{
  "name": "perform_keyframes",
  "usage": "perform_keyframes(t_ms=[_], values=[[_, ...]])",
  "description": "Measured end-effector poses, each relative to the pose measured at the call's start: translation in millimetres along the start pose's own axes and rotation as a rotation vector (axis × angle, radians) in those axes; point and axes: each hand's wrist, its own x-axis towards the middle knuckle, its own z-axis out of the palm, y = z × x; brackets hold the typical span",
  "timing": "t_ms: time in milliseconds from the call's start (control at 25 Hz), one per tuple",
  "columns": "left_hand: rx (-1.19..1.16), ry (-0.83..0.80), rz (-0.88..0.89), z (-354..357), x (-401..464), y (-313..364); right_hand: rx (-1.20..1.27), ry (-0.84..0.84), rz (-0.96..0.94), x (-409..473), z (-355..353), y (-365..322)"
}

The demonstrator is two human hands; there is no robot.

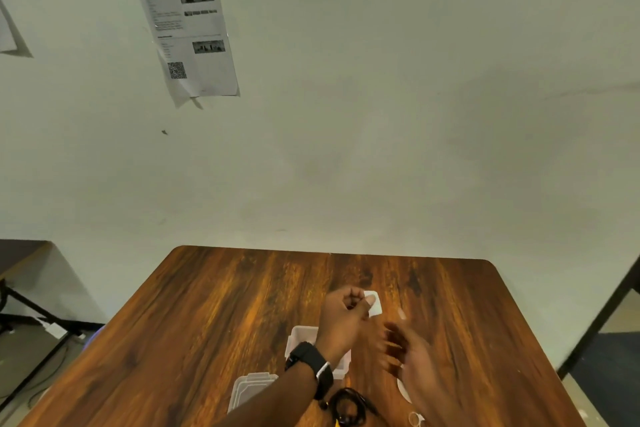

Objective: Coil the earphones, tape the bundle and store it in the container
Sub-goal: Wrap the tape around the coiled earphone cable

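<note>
The table (pixel 207 322) fills the lower centre of the frame: dark wood grain, rounded far corners, set against a pale wall (pixel 381 114). A printed sheet (pixel 188 31) hangs at the upper left of the frame; it carries small photographs and a QR code, but its text is too small to read.

The container (pixel 301 336) is a clear plastic box, open, at lower centre, partly hidden behind the left wrist. Its lid (pixel 249 388) lies just beside it, toward the lower left. The earphones (pixel 348 406) are black, already wound into a loose coil, lying on the table at the bottom edge, below the container.

The left hand (pixel 341 315) is raised above the table with the fingers curled closed; thumb and fingers pinch a small white piece (pixel 375 303), apparently tape, which stands out to the right of the fist. A black watch (pixel 311 366) sits on the left wrist.

The right hand (pixel 405 354) is at lower right, blurred, fingers spread and empty, near the left hand but apart from it. A small tape roll (pixel 415 419) lies at the bottom edge.
</note>
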Motion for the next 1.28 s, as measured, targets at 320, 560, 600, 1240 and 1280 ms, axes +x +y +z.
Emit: perform_keyframes(t_ms=[320, 560, 600, 1240, 1280], values=[[-0.314, -0.033, -0.127, -3.1, -1.8, 20.2, 0.147, -0.099, -0.067, -19.8, 22.0, -24.1], [-0.339, -0.129, -0.193, -4.7, 1.9, 15.6, 0.168, -0.075, -0.066, -17.2, 16.2, -26.0], [-0.347, -0.153, -0.211, -4.6, 1.8, 13.5, 0.175, -0.075, -0.057, -16.1, 14.8, -25.2], [1.102, -0.461, 0.161, 2.1, -45.6, -189.3, 0.146, 0.368, 0.354, -30.2, -69.7, 86.6], [1.117, -0.434, 0.141, 7.6, -46.7, -193.0, 0.128, 0.401, 0.351, -33.8, -72.6, 92.5]])
